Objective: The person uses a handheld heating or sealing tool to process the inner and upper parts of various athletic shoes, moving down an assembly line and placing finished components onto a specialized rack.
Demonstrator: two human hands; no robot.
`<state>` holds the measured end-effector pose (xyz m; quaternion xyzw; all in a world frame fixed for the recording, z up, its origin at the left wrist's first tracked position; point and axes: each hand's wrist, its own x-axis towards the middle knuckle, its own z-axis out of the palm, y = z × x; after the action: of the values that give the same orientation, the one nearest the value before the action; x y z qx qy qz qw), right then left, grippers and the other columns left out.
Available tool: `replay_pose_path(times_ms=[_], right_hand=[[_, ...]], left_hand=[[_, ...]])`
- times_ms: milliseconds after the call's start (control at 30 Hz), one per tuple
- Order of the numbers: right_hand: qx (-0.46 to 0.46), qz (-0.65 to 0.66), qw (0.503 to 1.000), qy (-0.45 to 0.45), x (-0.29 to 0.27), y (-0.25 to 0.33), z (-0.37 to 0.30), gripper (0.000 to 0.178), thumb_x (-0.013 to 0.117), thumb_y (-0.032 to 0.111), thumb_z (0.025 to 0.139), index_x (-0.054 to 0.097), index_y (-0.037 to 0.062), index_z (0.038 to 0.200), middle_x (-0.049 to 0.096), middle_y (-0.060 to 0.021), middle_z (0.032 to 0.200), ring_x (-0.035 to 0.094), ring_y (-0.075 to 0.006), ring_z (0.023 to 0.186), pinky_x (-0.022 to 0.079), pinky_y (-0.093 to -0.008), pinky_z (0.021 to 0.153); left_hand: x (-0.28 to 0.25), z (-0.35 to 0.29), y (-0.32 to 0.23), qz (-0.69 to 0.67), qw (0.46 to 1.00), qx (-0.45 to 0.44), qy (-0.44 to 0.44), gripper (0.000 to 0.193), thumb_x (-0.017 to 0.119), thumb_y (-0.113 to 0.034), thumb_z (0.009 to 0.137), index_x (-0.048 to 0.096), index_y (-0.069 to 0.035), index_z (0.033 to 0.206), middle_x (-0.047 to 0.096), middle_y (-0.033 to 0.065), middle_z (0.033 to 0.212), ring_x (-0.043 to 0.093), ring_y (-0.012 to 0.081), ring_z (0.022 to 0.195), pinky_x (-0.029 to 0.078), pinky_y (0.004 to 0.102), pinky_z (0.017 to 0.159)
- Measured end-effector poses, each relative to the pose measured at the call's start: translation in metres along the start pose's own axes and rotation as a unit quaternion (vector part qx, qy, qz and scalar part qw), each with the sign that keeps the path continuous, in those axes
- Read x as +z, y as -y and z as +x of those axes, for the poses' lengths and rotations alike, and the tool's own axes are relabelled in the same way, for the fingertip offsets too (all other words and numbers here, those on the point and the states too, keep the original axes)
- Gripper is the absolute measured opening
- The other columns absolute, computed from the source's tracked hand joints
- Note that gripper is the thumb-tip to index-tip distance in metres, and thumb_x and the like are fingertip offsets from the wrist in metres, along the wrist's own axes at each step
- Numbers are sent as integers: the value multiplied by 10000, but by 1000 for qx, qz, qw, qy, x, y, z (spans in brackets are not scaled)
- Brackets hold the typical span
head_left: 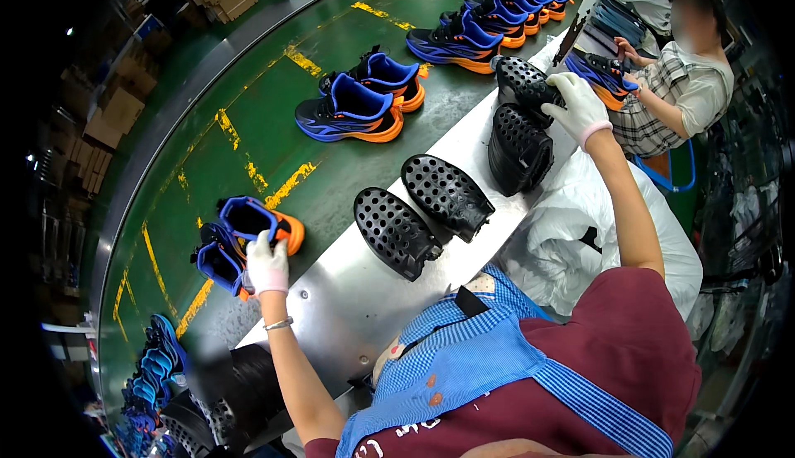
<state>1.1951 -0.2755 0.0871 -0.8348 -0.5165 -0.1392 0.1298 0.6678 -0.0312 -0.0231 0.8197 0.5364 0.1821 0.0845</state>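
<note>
My left hand (267, 269), in a white glove, is closed at the heels of a pair of blue, black and orange sneakers (248, 216) on the green surface. Its fingertips reach the collar of the nearer sneaker. My gloved right hand (578, 108) grips the end of a black perforated plastic shoe insert (523, 79) at the far end of the metal ledge (323, 305). Stacked inserts (515, 156) lie just below that hand. Two single inserts, a left one (389, 226) and a right one (443, 193), rest mid-ledge, holes facing up.
Another sneaker pair (348, 114) and a row of sneakers (460, 40) stand farther along the green surface (224, 110). A white plastic bag (646, 209) bulges beside my right arm. At right, a co-worker (687, 85) holds a sneaker (600, 77). More black inserts (240, 383) are at lower left.
</note>
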Motion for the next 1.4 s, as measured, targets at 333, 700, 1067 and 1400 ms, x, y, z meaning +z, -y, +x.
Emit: replay_pose_path(times_ms=[333,700,1067,1400], right_hand=[[35,12,996,-84,-31,9,-9,387,746,244,760,593,81,1076,609,-116,1059,584,-300,1029,476,-394,876],[-308,336,889,31,-40,237,-10,399,760,200,715,584,59,1045,593,-128,976,586,-320,937,487,-391,821],[-346,218,885,221,-1,326,-5,342,631,363,843,574,30,897,635,-183,807,636,-370,762,510,-441,678],[-350,109,878,309,12,370,64,441,588,403,788,672,-29,827,653,-243,773,655,-383,784,525,-424,753]], left_hand=[[16,-13,-45,-66,998,-17,2,365,667,-262,842,630,-163,1192,610,161,924,624,334,818,500,419,737],[-37,-37,-129,-734,658,-11,166,673,649,-217,915,300,-45,1464,501,111,1310,525,190,1170,429,335,987],[-13,-53,-100,-867,477,-106,96,422,619,-324,942,511,-23,1217,611,95,1154,589,204,1072,475,416,973],[22,-54,-68,-273,954,-51,-110,538,726,-254,765,547,-52,1230,488,195,1286,558,352,1089,498,389,901]])
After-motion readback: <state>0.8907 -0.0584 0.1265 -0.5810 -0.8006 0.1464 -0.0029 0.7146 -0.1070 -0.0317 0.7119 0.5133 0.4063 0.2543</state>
